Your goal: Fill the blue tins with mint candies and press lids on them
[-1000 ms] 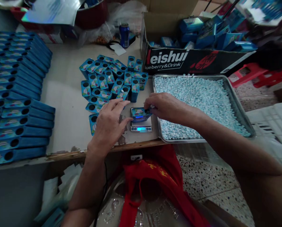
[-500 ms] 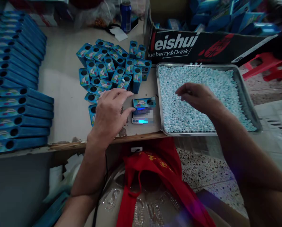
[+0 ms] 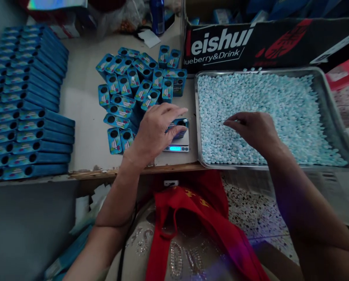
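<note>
My left hand (image 3: pixel 154 130) is open at a small blue candy box (image 3: pixel 180 134) standing upright on a digital scale (image 3: pixel 185 142). Its thumb crosses the box's front, while the index finger stretches out behind the top; whether they press on it I cannot tell. A pale candy lies at the box's round hole. Over the metal tray (image 3: pixel 200 150), full of pale blue candies (image 3: pixel 291 117), my right hand (image 3: pixel 252 127) has thumb and fingertips pinched together. What they hold, if anything, is hidden. Several upright blue boxes (image 3: pixel 123 101) crowd behind my left hand, two with a candy on top.
Rows of stacked blue boxes (image 3: pixel 31 125) fill the table's left side. A black carton (image 3: pixel 221 48) holding more blue boxes stands behind the tray. A blue can (image 3: pixel 157 17) and a white paper piece (image 3: pixel 149 39) are at the back. The table's front edge (image 3: pixel 174 168) is worn wood.
My left hand has moved right, from beside the box on the scale to around it. A candy now shows on that box. My right hand stays over the tray, its fingertips closer together. The view has shifted.
</note>
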Action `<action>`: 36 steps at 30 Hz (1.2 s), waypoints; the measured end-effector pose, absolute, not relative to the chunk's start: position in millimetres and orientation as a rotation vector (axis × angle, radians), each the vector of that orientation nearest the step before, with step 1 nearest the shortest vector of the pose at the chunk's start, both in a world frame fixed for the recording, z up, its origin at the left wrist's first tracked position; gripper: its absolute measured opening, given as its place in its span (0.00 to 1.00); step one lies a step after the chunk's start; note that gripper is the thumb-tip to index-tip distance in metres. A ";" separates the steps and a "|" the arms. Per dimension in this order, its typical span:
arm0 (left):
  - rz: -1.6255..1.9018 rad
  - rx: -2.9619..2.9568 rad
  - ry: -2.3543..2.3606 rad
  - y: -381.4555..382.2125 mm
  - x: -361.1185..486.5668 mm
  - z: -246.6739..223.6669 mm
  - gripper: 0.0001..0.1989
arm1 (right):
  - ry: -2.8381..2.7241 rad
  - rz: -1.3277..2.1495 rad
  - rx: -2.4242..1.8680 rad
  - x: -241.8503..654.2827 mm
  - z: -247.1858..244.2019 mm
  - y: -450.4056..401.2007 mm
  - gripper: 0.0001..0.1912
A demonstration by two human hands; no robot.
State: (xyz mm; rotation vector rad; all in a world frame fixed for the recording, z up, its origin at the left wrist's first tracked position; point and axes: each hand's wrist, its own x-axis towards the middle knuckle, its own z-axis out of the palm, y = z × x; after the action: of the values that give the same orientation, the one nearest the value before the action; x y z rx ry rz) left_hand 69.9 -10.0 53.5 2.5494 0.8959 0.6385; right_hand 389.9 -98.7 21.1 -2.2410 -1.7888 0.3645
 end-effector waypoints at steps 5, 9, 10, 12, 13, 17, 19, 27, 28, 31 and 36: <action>0.539 2.636 0.837 -9.5 71.3 38.1 0.19 | -1.929 0.304 -2.196 397.9 7.0 -120.9 0.23; 0.539 2.626 0.892 -19.6 53.8 28.7 0.18 | -2.273 0.426 -2.038 384.9 -1.2 -133.4 0.30; 0.570 2.613 0.901 -22.1 49.5 27.4 0.17 | -2.332 0.457 -2.005 378.6 -3.1 -133.4 0.29; 0.655 2.579 0.968 -25.5 43.2 26.8 0.16 | -2.371 0.448 -2.039 364.6 -6.1 -128.7 0.28; 0.693 2.561 1.022 -26.4 41.4 27.6 0.16 | -2.357 0.412 -2.109 358.3 -6.9 -124.2 0.26; 0.733 2.536 1.148 -25.6 37.3 34.9 0.15 | -2.221 0.338 -2.333 350.9 -5.9 -103.6 0.15; 0.733 2.539 1.139 -24.8 33.9 37.7 0.14 | -2.105 0.384 -2.330 359.5 -4.2 -99.5 0.12; 0.784 2.487 1.140 -26.6 33.5 34.8 0.21 | -1.668 0.565 -2.275 370.3 11.0 -112.3 0.08; 0.777 2.495 1.122 -26.6 35.5 34.0 0.22 | -1.646 0.596 -2.233 363.8 17.3 -109.7 0.09; 0.768 2.515 1.113 -26.5 38.0 32.2 0.23 | -1.695 0.645 -2.041 337.2 41.7 -92.6 0.12; 0.767 2.514 1.142 -26.5 27.1 33.8 0.21 | -2.081 0.556 -1.731 291.0 75.9 -54.8 0.13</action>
State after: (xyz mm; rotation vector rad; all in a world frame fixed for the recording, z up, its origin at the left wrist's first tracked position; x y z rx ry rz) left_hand 27.1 -26.5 33.8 2.5138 1.1416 0.7665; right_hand 291.0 -54.8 75.9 -1.7310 -2.0813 0.5559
